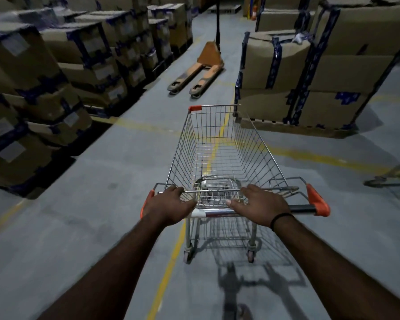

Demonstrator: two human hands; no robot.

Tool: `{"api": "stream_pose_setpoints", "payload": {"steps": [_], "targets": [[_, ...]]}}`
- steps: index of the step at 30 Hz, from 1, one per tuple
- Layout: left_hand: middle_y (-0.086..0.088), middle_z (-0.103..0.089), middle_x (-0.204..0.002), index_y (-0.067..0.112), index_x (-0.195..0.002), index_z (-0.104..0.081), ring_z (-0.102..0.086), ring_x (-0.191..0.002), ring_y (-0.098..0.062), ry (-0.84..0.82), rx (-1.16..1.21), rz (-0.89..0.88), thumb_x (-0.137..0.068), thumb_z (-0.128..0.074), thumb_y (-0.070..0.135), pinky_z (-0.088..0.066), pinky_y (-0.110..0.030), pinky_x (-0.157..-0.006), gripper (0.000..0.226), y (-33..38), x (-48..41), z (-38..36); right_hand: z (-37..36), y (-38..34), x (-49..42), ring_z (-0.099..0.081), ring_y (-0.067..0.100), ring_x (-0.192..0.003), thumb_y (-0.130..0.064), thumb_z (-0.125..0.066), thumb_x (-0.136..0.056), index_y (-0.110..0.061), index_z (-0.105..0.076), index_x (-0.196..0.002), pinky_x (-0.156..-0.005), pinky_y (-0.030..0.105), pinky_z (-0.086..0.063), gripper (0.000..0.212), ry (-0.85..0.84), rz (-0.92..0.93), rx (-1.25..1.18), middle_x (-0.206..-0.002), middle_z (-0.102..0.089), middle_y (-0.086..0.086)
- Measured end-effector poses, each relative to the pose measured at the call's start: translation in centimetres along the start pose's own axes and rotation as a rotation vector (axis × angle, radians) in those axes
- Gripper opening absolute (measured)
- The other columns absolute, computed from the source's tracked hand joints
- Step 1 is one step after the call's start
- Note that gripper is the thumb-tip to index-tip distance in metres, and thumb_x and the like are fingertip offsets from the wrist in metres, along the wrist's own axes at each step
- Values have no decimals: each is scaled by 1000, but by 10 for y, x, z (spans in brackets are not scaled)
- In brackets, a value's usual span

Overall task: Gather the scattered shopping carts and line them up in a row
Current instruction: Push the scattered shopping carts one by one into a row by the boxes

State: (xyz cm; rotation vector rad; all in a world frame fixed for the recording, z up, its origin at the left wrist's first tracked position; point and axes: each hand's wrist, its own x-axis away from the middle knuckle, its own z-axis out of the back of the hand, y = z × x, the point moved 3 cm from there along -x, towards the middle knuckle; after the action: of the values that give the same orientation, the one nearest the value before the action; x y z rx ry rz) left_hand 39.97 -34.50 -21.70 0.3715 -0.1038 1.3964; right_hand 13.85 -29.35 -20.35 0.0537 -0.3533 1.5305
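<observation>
A wire shopping cart (222, 144) with orange corner caps stands in front of me on the grey warehouse floor, its basket empty. My left hand (169, 204) grips the left part of the cart's handle bar (303, 207). My right hand (261, 205) grips the same bar to the right of its middle, a black band on its wrist. Part of another cart's frame (388, 176) shows at the right edge.
An orange pallet jack (201, 68) lies ahead in the aisle, forks pointing toward me. Stacked cardboard boxes (44, 72) line the left side. A pallet of boxes (310, 72) stands at the right, close to the cart's front. Yellow lines (171, 262) mark the floor.
</observation>
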Motion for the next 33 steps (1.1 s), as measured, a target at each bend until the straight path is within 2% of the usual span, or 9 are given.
{"api": "stream_pose_setpoints", "payload": {"steps": [3, 7, 10, 13, 20, 25, 33], "targets": [[11, -32, -163, 33, -152, -39, -38, -145, -14, 12, 47, 65, -84, -34, 80, -6, -49, -123, 83, 17, -40, 9, 20, 22, -48, -35, 20, -145, -92, -19, -77, -30, -35, -152, -113, 43, -37, 99, -7, 53, 0, -165, -22, -4], [10, -43, -156, 32, -146, -47, -46, -138, -15, 43, 92, 125, -78, -37, 77, -13, -50, -122, 82, 36, -88, 19, 36, 48, -111, -43, 19, -140, -94, -15, -75, -31, -37, -151, -106, 43, -42, 101, -15, 105, 41, -161, -31, -7], [9, -47, -152, 32, -144, -50, -50, -135, -17, 72, 110, 154, -79, -38, 73, -14, -50, -121, 78, 49, -124, 29, 48, 64, -160, -44, 19, -139, -95, -16, -75, -33, -39, -150, -106, 43, -43, 99, -4, 127, 45, -160, -32, -8], [9, -49, -150, 32, -143, -50, -51, -133, -17, 86, 107, 164, -82, -37, 70, -14, -49, -121, 73, 56, -164, 41, 61, 72, -209, -46, 21, -137, -96, -13, -72, -34, -42, -148, -106, 45, -44, 102, 17, 154, 52, -157, -39, -6], [6, -54, -146, 31, -142, -51, -53, -130, -19, 114, 115, 206, -83, -37, 67, -15, -48, -121, 71, 49, -283, 79, 92, 75, -342, -46, 21, -137, -92, -19, -78, -33, -42, -149, -106, 43, -44, 95, 26, 188, 82, -157, -39, -7], [5, -54, -147, 31, -142, -50, -53, -131, -19, 108, 136, 238, -84, -37, 67, -13, -48, -120, 69, 45, -364, 108, 120, 74, -430, -46, 19, -137, -91, -21, -79, -31, -44, -147, -106, 42, -43, 93, 12, 207, 74, -156, -40, -7], [5, -50, -148, 30, -141, -50, -53, -131, -19, 110, 167, 303, -85, -34, 67, -11, -49, -121, 69, 41, -465, 140, 155, 75, -556, -51, 20, -133, -99, -8, -67, -35, -44, -146, -104, 43, -45, 108, 14, 266, 96, -153, -43, -10]]}}
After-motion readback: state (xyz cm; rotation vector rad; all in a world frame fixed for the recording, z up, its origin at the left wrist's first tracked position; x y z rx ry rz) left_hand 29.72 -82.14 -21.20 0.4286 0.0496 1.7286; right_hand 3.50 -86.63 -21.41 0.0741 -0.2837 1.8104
